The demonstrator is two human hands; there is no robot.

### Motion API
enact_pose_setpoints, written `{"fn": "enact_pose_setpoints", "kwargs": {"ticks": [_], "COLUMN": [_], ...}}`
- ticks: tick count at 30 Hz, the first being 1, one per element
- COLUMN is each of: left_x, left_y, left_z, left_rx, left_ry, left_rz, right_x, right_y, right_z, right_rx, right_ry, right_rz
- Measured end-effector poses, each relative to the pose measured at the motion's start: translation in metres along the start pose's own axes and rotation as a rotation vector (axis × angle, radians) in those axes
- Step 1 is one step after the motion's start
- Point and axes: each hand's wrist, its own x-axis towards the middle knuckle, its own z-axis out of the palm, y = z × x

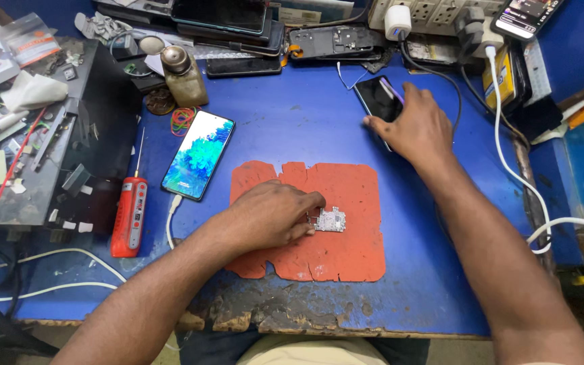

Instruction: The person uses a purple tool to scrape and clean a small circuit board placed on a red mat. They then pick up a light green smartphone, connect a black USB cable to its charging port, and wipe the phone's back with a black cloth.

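Note:
My left hand point(272, 215) rests on an orange-red work mat point(346, 250) in the middle of a blue table, its fingertips pinching the left edge of a small bare circuit board point(331, 220). My right hand point(414, 125) reaches to the far right of the mat and lies over a dark phone point(375, 94) that sits flat on the table. Fingers cover much of that phone, so I cannot tell if it is lifted.
A lit phone point(198, 154) with a blue-green screen lies left of the mat, cabled. A red handled tool point(130, 215) lies beside it. A cluttered black tray point(35, 128) fills the left. Stacked phones point(228, 20), a small metal bottle point(182, 73) and a power strip point(434, 13) line the back.

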Motion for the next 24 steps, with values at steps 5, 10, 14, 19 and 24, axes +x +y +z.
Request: {"fn": "enact_pose_setpoints", "kwargs": {"ticks": [5, 10, 14, 19, 24], "left_x": [0.0, 0.0, 0.0, 0.001, 0.002], "left_y": [0.0, -0.001, -0.002, -0.002, 0.0], "left_z": [0.0, 0.001, 0.002, 0.003, 0.002], "left_rx": [-0.013, 0.001, -0.013, 0.009, 0.008], "left_ry": [0.012, 0.002, 0.004, -0.008, 0.001], "left_rz": [0.007, -0.003, 0.004, -0.006, -0.013], "right_x": [0.007, 0.006, 0.005, 0.004, 0.002], "right_y": [-0.021, -0.031, -0.034, -0.034, -0.02], "right_z": [-0.011, -0.017, -0.018, -0.014, -0.01], "right_rx": [0.032, 0.023, 0.028, 0.038, 0.165], "right_ry": [0.001, -0.011, 0.014, 0.031, 0.012], "right_rz": [0.015, 0.064, 0.048, 0.068, -0.023]}}
